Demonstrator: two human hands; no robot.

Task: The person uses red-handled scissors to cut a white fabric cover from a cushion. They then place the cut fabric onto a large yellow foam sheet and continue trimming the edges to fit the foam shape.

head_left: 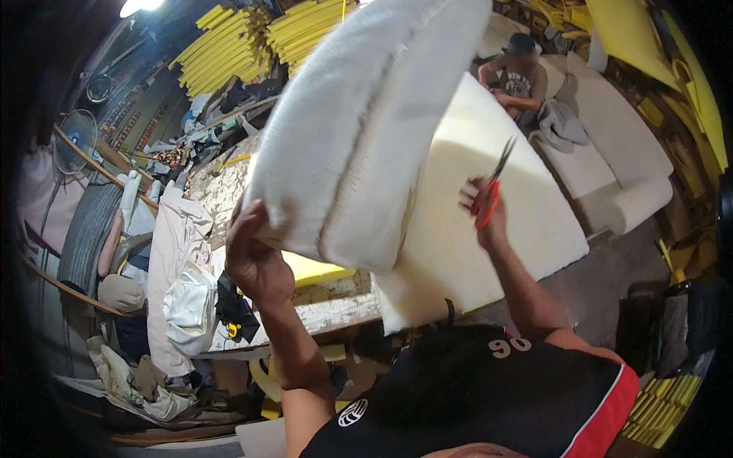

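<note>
1. One worktable [336, 311], its surface pale and worn; we see only part of it, at the centre and left.
2. One cream sheet [504, 229], broad and flat, right of centre.
3. Pale padded pieces [630, 137], far right, beside a seated co-worker [521, 80] in a dark cap.
4. Yellow strips [229, 49], stacked in quantity at the far upper left.
5. One pale cushion [359, 145], long and curved, a dark line running down its length. We find it raised on a slant in front of the wearer, covering part of the cream sheet from view; whether its lower edge touches anything beneath, we cannot tell.
6. One light cloth [174, 267], draped at the left.
7. One round fan [75, 141], far left.
8. One pair of red-handled scissors [489, 204], blades pointing up and away, seen against the cream sheet.
9. One left hand [258, 256], gripping the cushion's lower left corner.
10. One right hand [491, 221], closed about the scissors' handles; we note it well apart from the left.
</note>
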